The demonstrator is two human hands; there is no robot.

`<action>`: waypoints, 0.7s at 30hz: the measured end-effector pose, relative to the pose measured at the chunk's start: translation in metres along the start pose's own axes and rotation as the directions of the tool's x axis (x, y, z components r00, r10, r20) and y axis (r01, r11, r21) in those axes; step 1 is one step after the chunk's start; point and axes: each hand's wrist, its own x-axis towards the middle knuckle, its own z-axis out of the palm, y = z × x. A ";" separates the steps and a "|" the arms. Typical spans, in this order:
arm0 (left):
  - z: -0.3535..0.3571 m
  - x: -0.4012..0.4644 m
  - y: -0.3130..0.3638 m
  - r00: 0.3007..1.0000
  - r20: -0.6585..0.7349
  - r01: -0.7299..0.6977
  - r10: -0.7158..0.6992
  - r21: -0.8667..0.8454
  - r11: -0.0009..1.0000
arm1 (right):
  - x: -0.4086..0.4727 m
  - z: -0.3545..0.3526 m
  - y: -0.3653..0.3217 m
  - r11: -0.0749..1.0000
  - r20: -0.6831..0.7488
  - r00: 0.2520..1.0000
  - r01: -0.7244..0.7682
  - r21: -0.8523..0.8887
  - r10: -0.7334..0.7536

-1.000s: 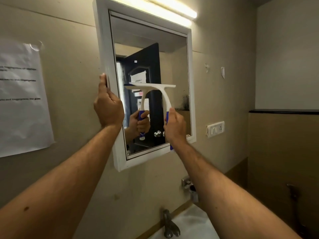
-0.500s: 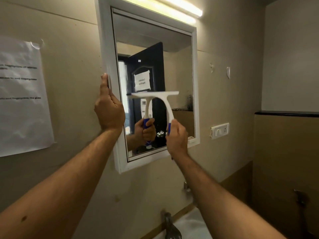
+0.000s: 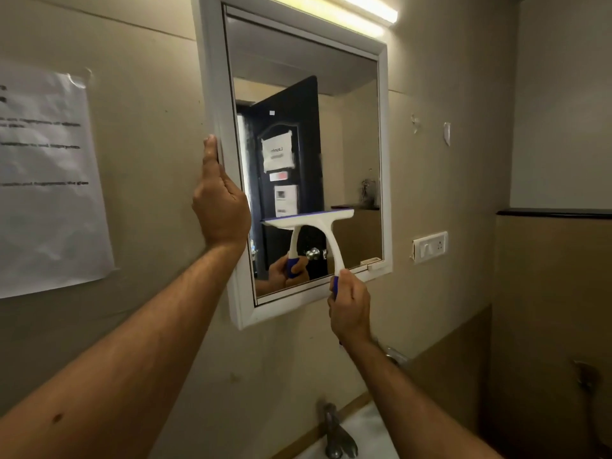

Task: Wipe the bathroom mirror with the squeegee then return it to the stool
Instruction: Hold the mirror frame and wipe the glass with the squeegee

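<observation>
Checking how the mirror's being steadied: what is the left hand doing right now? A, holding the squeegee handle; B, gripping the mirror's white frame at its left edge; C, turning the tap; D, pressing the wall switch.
B: the left hand wraps the mirror frame at its left edge, while the right hand holds the squeegee.

Beige wall [image 3: 149, 94] carries all. White-framed mirror [image 3: 212, 77] mounted at centre. Taped paper [image 3: 46, 180] on wall left of mirror. Lit tube light [image 3: 361, 11] above mirror. White switch plate [image 3: 430, 247] right of mirror, low. Tap [image 3: 334, 432] below, at basin [image 3: 371, 435].
</observation>
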 end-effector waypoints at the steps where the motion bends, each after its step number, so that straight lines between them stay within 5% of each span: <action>1: 0.000 0.000 0.000 1.000 -0.001 0.004 -0.004 -0.002 1.000 | 0.005 0.000 -0.004 1.000 0.005 1.000 0.009 -0.006 -0.009; 8: 0.002 0.000 -0.006 1.000 0.013 0.006 -0.006 -0.034 0.999 | 0.047 0.015 -0.043 0.995 0.003 0.996 0.084 -0.052 -0.084; 16: 0.002 -0.001 -0.006 1.000 -0.005 -0.004 0.004 -0.062 0.998 | -0.014 -0.014 0.046 1.000 -0.046 0.999 -0.028 0.002 0.029; 21: 0.001 -0.001 -0.005 1.000 -0.009 0.001 -0.001 -0.067 0.998 | -0.001 -0.014 0.023 0.999 -0.004 1.000 -0.031 0.028 0.031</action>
